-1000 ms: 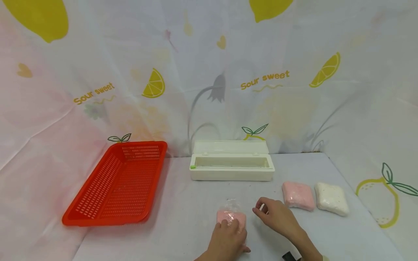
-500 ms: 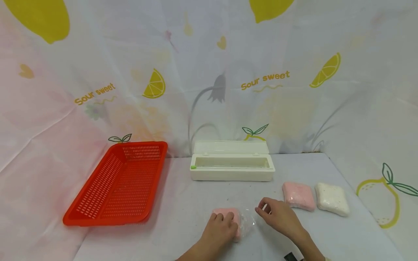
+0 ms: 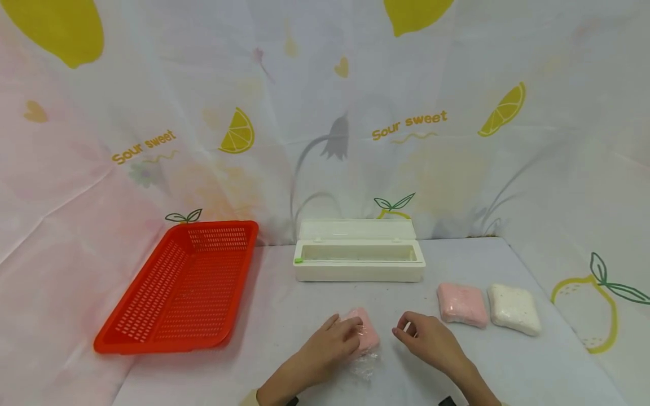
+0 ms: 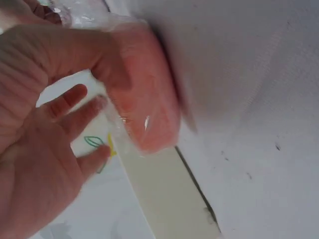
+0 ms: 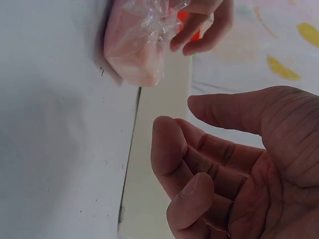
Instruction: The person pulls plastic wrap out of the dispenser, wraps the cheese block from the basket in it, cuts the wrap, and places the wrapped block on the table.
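Observation:
A soft-looking pink block [image 3: 367, 332] wrapped in clear film lies at the table's near middle; its exact kind cannot be told. My left hand [image 3: 327, 344] holds it from the left, fingers bent over its top. In the left wrist view the thumb presses against the pink block [image 4: 149, 94], while other fingers spread apart from it. Loose crumpled film [image 5: 149, 20] bunches at one end. To the right of the block, my right hand [image 3: 429, 341] hovers with loosely curled fingers. Its thumb and fingertips stay apart in the right wrist view, nothing between them.
Behind the hands stands a white cling film dispenser [image 3: 359, 273], its lid raised, a green slider on its left. A red perforated basket [image 3: 238, 299] sits at left. At right lie another wrapped pink block [image 3: 462, 305] and a white block [image 3: 515, 309].
The left hand has turned the pink block clockwise; its loose film pointed away, then right, and now points toward the near edge. The right hand has barely moved.

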`<state>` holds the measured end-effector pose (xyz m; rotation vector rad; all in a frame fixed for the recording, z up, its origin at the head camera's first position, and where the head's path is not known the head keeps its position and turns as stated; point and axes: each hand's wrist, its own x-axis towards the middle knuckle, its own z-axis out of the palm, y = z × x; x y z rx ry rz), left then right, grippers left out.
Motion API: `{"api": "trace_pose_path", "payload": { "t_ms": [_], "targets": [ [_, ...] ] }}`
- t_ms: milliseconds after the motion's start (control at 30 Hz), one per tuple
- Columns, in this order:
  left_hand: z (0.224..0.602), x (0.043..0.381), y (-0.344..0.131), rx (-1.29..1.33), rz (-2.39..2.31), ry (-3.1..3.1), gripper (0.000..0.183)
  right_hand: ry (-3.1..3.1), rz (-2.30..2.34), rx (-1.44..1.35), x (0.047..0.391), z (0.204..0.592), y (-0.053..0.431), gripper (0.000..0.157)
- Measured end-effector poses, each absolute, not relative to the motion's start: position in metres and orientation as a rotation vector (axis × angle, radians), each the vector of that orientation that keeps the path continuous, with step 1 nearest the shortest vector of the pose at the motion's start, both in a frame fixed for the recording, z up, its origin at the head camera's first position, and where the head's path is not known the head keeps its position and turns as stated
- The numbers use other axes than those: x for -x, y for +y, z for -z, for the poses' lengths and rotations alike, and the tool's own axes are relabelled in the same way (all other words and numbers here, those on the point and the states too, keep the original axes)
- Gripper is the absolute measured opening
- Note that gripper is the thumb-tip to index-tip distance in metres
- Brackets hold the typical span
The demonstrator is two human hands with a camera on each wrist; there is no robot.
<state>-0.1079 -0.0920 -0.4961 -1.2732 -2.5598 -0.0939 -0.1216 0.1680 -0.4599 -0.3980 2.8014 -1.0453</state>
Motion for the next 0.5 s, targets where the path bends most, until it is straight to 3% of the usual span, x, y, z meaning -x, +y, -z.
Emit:
{"api": "trace_pose_path", "payload": {
  "t_ms": [133,300,500],
  "targets": [
    [0.494,0.098,-0.093,1.147,0.018,-2.616,0.039,2.82,1.015,0.392,0.122,0.462,0.167,0.015],
    [0.491,0.093,-0.089,1.019,0.0,-2.62,0.019,2.816,1.014,0.385,0.121,0.462,0.166,0.014],
    [0.494,0.098,-0.092,1.119,-0.005,-2.559,0.013,2.774,1.02,0.416,0.121,0.467,0.164,0.014]
  ]
}}
